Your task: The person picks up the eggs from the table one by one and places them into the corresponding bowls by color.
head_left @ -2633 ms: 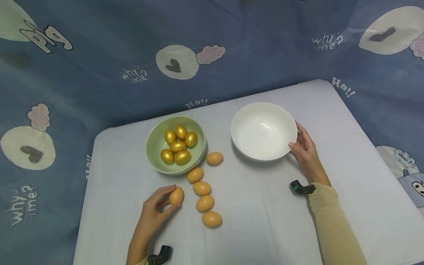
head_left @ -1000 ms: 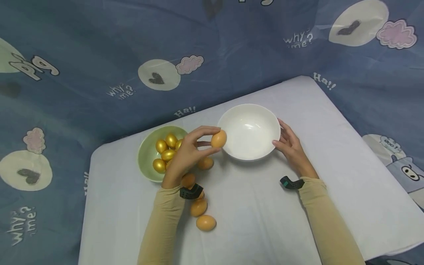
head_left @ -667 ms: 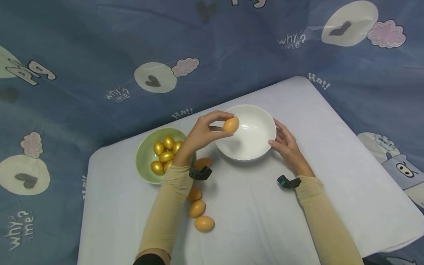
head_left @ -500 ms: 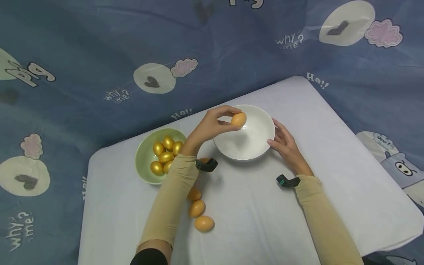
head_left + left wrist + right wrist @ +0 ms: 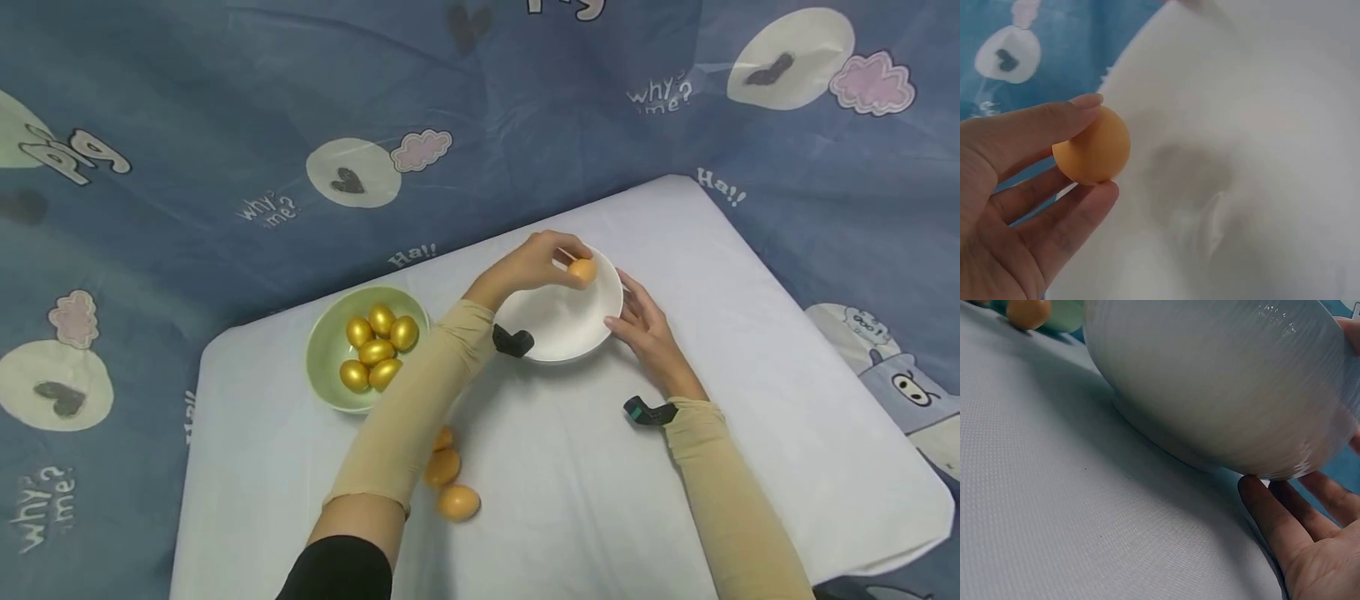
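My left hand (image 5: 536, 260) pinches a brown egg (image 5: 583, 271) between thumb and fingers, over the far right part of the white bowl (image 5: 551, 325). In the left wrist view the egg (image 5: 1100, 153) shows clear of the bowl's pale inner wall, with a shadow beneath. My right hand (image 5: 651, 337) holds the bowl's right side, thumb at the rim. The right wrist view has the fingertips (image 5: 1254, 487) against the bowl's curved underside, its foot low by the tablecloth. Nothing else shows inside the bowl.
A green bowl (image 5: 318, 379) with several golden eggs (image 5: 377, 352) stands left, partly behind the left sleeve. More brown eggs (image 5: 459, 503) lie in a row on the white cloth, the upper ones hidden by that sleeve. A blue printed curtain (image 5: 525, 125) hangs beyond the table.
My left hand took a brown egg from the table at left and carried it rightward, over the white bowl. My right hand keeps its hold on the bowl.
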The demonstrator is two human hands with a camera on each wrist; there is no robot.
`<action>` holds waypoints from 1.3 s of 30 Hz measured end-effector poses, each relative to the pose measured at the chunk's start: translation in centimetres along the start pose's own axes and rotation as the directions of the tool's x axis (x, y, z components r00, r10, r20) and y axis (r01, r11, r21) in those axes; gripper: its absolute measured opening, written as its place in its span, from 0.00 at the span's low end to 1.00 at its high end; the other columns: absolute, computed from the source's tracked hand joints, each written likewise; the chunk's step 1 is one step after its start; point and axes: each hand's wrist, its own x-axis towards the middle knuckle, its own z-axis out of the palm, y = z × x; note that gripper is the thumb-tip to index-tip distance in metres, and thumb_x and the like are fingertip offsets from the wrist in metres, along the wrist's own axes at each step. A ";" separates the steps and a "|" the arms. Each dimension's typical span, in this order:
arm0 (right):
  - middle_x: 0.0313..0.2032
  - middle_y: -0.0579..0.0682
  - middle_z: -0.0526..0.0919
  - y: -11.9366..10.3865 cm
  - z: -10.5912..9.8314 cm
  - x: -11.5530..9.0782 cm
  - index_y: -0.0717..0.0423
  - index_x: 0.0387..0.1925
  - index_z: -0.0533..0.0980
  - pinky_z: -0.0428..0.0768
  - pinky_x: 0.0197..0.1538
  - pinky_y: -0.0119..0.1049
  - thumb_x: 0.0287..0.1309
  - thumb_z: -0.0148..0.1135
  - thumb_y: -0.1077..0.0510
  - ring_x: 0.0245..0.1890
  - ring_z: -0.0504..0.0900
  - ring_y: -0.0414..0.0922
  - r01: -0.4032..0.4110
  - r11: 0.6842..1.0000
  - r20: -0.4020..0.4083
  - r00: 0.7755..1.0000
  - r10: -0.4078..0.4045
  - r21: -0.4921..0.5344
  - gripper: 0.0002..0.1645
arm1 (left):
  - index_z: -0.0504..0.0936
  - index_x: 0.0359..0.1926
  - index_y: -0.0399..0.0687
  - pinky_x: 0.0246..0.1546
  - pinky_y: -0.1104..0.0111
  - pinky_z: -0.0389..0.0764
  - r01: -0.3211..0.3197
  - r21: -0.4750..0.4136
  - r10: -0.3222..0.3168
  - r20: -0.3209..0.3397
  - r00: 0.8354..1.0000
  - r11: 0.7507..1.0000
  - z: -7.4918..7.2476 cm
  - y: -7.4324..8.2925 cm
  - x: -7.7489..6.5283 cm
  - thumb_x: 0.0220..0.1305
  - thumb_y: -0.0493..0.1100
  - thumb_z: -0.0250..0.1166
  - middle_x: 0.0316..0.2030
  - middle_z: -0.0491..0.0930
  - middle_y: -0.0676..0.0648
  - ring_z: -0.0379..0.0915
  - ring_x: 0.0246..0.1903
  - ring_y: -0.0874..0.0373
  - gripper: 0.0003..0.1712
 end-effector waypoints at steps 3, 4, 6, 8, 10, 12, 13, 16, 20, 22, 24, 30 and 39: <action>0.82 0.57 0.53 0.0 0.2 0.0 0.41 0.82 0.53 0.78 0.67 0.23 0.69 0.61 0.63 0.81 0.55 0.58 -0.001 1.000 0.007 1.000 0.001 0.021 0.47 | 0.82 0.61 0.42 0.61 0.72 0.84 0.016 0.020 -0.016 0.031 0.999 1.000 0.6 -0.1 0.6 0.62 0.39 0.76 0.59 0.83 0.45 0.80 0.59 0.51 0.26; 0.82 0.57 0.52 -0.1 0.3 0.0 0.42 0.82 0.53 0.78 0.67 0.22 0.69 0.61 0.64 0.81 0.54 0.58 0.000 1.000 0.008 1.000 0.000 0.025 0.47 | 0.83 0.60 0.42 0.61 0.72 0.83 0.015 0.026 -0.016 0.044 0.999 1.000 0.8 -0.1 0.8 0.62 0.39 0.76 0.58 0.84 0.45 0.80 0.59 0.52 0.25; 0.82 0.58 0.52 -0.1 0.3 0.0 0.42 0.82 0.53 0.79 0.66 0.22 0.70 0.60 0.63 0.81 0.54 0.59 -0.003 1.000 0.010 1.000 0.002 0.026 0.46 | 0.83 0.58 0.42 0.61 0.73 0.83 0.009 0.038 -0.012 0.069 0.998 0.999 1.3 -0.1 1.2 0.61 0.37 0.76 0.56 0.85 0.45 0.80 0.58 0.53 0.24; 0.82 0.57 0.52 -0.1 0.3 -0.1 0.41 0.82 0.52 0.79 0.66 0.21 0.70 0.60 0.63 0.81 0.54 0.59 -0.006 1.000 0.011 1.000 0.006 0.026 0.46 | 0.84 0.56 0.41 0.60 0.74 0.83 0.003 0.054 -0.008 0.092 0.996 0.999 1.8 0.0 1.5 0.60 0.36 0.76 0.53 0.85 0.45 0.80 0.56 0.53 0.22; 0.82 0.57 0.52 -0.1 0.2 -0.2 0.41 0.82 0.53 0.79 0.65 0.21 0.70 0.61 0.62 0.81 0.54 0.59 -0.007 1.000 0.011 1.000 0.007 0.026 0.46 | 0.84 0.53 0.40 0.58 0.73 0.83 -0.003 0.083 -0.006 0.109 0.994 0.997 2.2 0.2 1.7 0.59 0.36 0.76 0.50 0.85 0.45 0.80 0.54 0.54 0.21; 0.82 0.57 0.51 -0.1 0.2 -0.3 0.41 0.82 0.52 0.79 0.66 0.21 0.71 0.60 0.63 0.82 0.53 0.59 -0.003 1.000 0.015 1.000 0.002 0.025 0.46 | 0.84 0.51 0.40 0.57 0.72 0.83 0.000 0.107 -0.012 0.115 0.993 0.994 2.5 0.3 1.9 0.57 0.36 0.76 0.48 0.85 0.45 0.80 0.53 0.54 0.20; 0.82 0.57 0.51 -0.2 0.2 -0.3 0.41 0.82 0.52 0.79 0.66 0.21 0.71 0.60 0.63 0.82 0.53 0.59 -0.002 1.000 0.017 1.000 0.002 0.031 0.46 | 0.84 0.50 0.40 0.58 0.72 0.83 0.003 0.112 -0.016 0.120 0.993 0.994 2.6 0.3 1.9 0.57 0.35 0.76 0.48 0.85 0.45 0.80 0.52 0.54 0.19; 0.82 0.58 0.51 -0.2 0.2 -0.4 0.41 0.82 0.53 0.79 0.66 0.22 0.70 0.60 0.64 0.82 0.53 0.60 -0.005 0.999 0.017 1.000 0.004 0.043 0.46 | 0.84 0.50 0.40 0.58 0.72 0.82 0.015 0.159 -0.038 0.141 0.989 0.987 2.9 0.3 1.9 0.57 0.36 0.76 0.47 0.84 0.45 0.78 0.52 0.54 0.19; 0.82 0.58 0.51 -0.2 0.4 -0.5 0.41 0.82 0.53 0.80 0.65 0.22 0.71 0.60 0.63 0.81 0.53 0.60 -0.020 0.999 0.014 1.000 0.020 0.037 0.46 | 0.82 0.52 0.41 0.57 0.70 0.79 0.042 0.260 -0.094 0.192 0.977 0.965 3.2 0.4 1.6 0.58 0.39 0.77 0.50 0.82 0.44 0.75 0.52 0.54 0.22; 0.82 0.58 0.51 -0.2 0.5 -0.5 0.41 0.82 0.52 0.80 0.65 0.22 0.71 0.60 0.63 0.81 0.53 0.60 -0.019 0.999 0.015 1.000 0.018 0.037 0.46 | 0.81 0.54 0.41 0.57 0.69 0.79 0.051 0.295 -0.116 0.205 0.972 0.954 3.2 0.5 1.4 0.59 0.40 0.77 0.52 0.81 0.43 0.74 0.53 0.53 0.23; 0.82 0.58 0.51 -0.2 0.5 -0.4 0.41 0.82 0.52 0.80 0.65 0.22 0.71 0.59 0.64 0.81 0.53 0.60 -0.015 0.999 0.017 1.000 0.015 0.042 0.46 | 0.81 0.55 0.42 0.57 0.69 0.78 0.066 0.303 -0.134 0.210 0.968 0.951 3.1 0.7 1.2 0.60 0.40 0.76 0.53 0.80 0.43 0.73 0.54 0.53 0.23; 0.82 0.59 0.50 -0.1 0.6 -0.5 0.43 0.82 0.52 0.81 0.65 0.24 0.71 0.59 0.65 0.81 0.53 0.61 -0.014 0.998 0.013 1.000 0.014 0.066 0.46 | 0.79 0.59 0.44 0.51 0.73 0.83 0.147 0.242 -0.203 0.230 0.952 0.959 2.8 0.8 0.8 0.62 0.41 0.74 0.59 0.78 0.41 0.76 0.55 0.53 0.26; 0.82 0.58 0.51 -0.1 0.6 -0.5 0.40 0.82 0.52 0.81 0.65 0.22 0.71 0.60 0.63 0.81 0.56 0.57 -0.027 0.998 0.016 1.000 0.027 0.049 0.46 | 0.78 0.63 0.46 0.62 0.70 0.80 0.118 0.164 -0.147 0.174 0.974 0.979 0.8 1.4 -0.4 0.66 0.51 0.72 0.61 0.80 0.45 0.75 0.62 0.54 0.28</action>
